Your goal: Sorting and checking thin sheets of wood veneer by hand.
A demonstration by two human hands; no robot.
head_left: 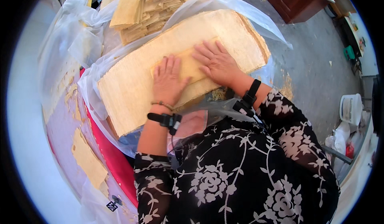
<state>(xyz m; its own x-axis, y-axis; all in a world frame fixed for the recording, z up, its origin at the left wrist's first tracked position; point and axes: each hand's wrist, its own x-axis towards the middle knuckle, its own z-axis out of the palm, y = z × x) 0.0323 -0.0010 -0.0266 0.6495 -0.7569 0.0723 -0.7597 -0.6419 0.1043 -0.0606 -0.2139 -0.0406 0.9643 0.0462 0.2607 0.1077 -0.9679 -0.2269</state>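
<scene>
Both my hands lie flat on a small, thin yellowish sheet (189, 66), which rests on top of a wide cream-coloured stack of sheets (130, 86). My left hand (170, 81), fingers stretched out, covers the sheet's left part. On its right part my right hand (216, 64) is spread, palm down, with the fingers apart. Neither hand grips anything. The sheets look dry and rough-edged, but their exact kind cannot be told. Translucent plastic film (90, 86) lies under and around the wide stack.
Beyond the wide stack stands a pile of smaller yellowish sheets (140, 14). A loose torn sheet (89, 160) and flakes lie on the left surface, beside a red edge (108, 146). To the right are a dark wooden cabinet (286, 2), a white bucket (350, 108) and scraps on the floor.
</scene>
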